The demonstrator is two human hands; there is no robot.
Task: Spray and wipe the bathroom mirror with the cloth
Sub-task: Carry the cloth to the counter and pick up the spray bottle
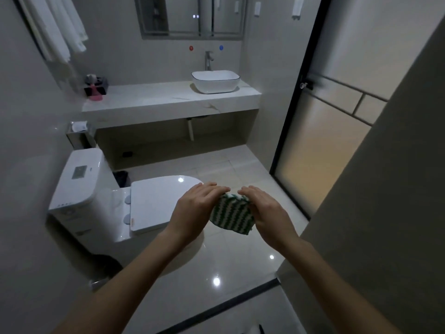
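Head view of a bathroom, taken from the doorway side. Both bare forearms reach forward over the floor. The left hand and the right hand together grasp the cloth, a small green-and-white striped piece stretched between them; the left fingers curl over its upper left edge and the right fingers pinch its upper right edge, while the lower corner hangs free. The cloth is held in the air just right of the toilet, in front of its closed lid, and touches nothing but the hands.

Beyond the toilet, against the far wall, runs a pale counter. A white basin stands on the counter's right part, with a tap behind it. At the counter's left end sit small dark and pink items, too blurred to identify. The mirror hangs on the wall above the counter, well apart from the cloth. White towels hang on the wall above and left of the toilet. A frosted door stands right of the counter. A dark bin sits behind the toilet, under the counter.
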